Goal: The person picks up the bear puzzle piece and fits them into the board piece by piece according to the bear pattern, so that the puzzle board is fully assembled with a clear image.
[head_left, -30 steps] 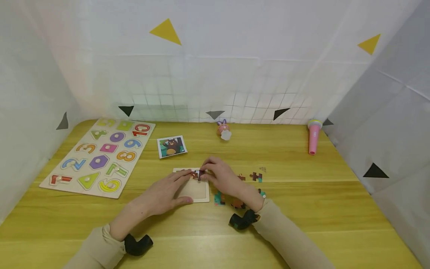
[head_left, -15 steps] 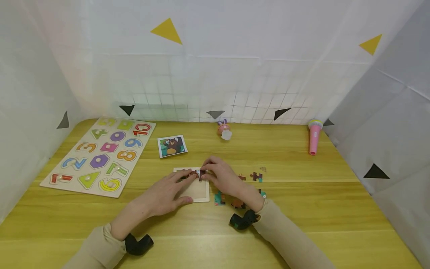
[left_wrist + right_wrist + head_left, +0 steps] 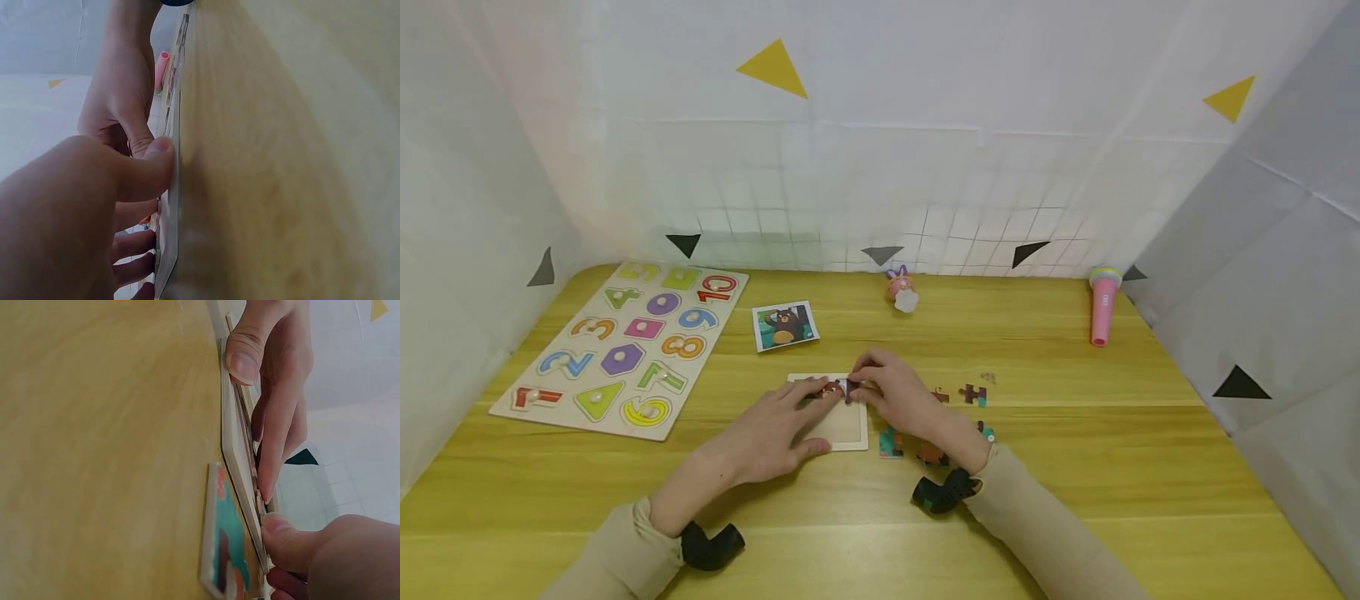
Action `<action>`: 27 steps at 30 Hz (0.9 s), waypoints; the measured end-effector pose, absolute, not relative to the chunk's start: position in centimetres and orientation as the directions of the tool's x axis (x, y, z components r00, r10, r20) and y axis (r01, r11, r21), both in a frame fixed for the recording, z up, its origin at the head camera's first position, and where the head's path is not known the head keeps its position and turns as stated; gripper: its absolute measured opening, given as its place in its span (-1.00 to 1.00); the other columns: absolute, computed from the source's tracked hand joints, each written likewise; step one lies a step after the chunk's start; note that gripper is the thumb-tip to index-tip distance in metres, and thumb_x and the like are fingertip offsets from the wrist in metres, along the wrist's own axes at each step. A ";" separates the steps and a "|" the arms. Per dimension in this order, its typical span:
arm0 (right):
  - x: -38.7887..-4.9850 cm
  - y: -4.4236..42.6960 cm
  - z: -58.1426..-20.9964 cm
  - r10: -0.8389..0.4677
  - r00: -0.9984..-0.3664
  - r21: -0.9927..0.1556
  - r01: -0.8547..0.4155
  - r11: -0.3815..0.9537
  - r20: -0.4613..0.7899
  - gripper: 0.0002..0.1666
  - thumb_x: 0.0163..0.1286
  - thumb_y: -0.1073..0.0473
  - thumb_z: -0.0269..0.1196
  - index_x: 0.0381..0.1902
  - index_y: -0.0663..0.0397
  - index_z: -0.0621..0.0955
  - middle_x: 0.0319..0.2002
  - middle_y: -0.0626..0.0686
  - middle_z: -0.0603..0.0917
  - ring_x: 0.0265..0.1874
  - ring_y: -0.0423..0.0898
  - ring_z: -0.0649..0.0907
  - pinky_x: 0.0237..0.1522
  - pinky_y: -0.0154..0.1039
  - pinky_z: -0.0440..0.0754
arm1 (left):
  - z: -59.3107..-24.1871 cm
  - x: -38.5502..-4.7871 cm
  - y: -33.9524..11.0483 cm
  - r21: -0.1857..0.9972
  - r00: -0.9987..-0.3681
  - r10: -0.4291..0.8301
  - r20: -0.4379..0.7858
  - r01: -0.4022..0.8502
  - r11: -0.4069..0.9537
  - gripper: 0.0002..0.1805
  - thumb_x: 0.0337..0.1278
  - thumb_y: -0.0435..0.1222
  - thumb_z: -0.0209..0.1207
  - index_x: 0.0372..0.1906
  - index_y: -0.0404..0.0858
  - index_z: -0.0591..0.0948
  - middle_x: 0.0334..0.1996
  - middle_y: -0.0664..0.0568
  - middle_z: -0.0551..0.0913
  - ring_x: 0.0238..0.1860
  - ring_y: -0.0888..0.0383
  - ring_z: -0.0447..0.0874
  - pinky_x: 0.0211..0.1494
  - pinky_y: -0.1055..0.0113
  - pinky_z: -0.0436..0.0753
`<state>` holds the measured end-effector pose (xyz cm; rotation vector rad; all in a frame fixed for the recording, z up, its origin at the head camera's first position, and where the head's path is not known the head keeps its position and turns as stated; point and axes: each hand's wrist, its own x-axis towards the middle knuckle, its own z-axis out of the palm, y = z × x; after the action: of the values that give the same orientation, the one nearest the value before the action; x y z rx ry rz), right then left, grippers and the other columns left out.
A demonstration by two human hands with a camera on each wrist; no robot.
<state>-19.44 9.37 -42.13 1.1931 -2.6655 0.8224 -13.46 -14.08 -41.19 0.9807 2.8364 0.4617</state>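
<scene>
- The square, pale wooden puzzle tray (image 3: 862, 433) lies flat on the yellow wood-grain table (image 3: 835, 533), just below the centre of the head view; its lower interior shows bare wood.
- The left hand (image 3: 767, 437) is relaxed, its fingers extended and grasping nothing. Its fingertips rest over the brown bear-face puzzle piece (image 3: 833, 390) near the tray's upper edge; the thumb lies on the lower rim. This spread appears to steady both tray and piece.
- The right hand (image 3: 895, 396) has its fingers bent toward the thumb and pinches the dark brown puzzle piece (image 3: 851, 387) at the tray's upper right corner. The grip at the edge appears suited to fine alignment; whether the piece is fully seated cannot be told.
- Loose pieces, including a teal-cornered puzzle piece (image 3: 891, 443) and a brown knobbed puzzle piece (image 3: 973, 393), lie right of the tray, probably for easy access by the right hand.
- The square bear picture card (image 3: 786, 327) lies above the tray, face up, likely positioned as a visual reference.
- The pale number-and-shape board (image 3: 652, 348) occupies the left of the frame; the pink toy microphone (image 3: 1103, 317) lies at the right. Both are well apart from the hands.
</scene>
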 end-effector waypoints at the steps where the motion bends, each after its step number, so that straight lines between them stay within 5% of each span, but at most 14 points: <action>1: -19.4 9.4 -42.1 -0.658 -0.689 -0.430 -0.715 0.550 0.303 -0.76 0.38 0.20 0.32 -0.08 0.21 0.74 -0.06 0.05 0.60 -0.09 -0.05 0.61 -0.07 -0.17 0.65 | -41.2 -13.5 -14.1 0.317 -0.787 0.616 -0.001 0.584 0.747 -0.27 0.42 0.08 0.08 0.55 -0.10 0.25 0.53 -0.14 0.19 0.50 -0.20 0.18 0.48 -0.21 0.26; 27: -19.3 9.2 -42.2 -0.644 -0.707 -0.444 -0.697 0.564 0.292 -0.77 0.37 0.24 0.34 -0.08 0.24 0.76 -0.07 0.05 0.59 -0.09 -0.05 0.58 -0.04 -0.16 0.62 | -41.2 -13.0 -13.5 0.272 -0.783 0.621 -0.010 0.596 0.755 -0.27 0.47 0.02 0.02 0.59 -0.11 0.14 0.58 0.01 0.13 0.56 -0.14 0.04 0.41 -0.30 0.29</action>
<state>-19.32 9.16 -42.22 1.1573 -2.6912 0.8298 -13.01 -13.51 -41.23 0.9909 2.8496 0.3906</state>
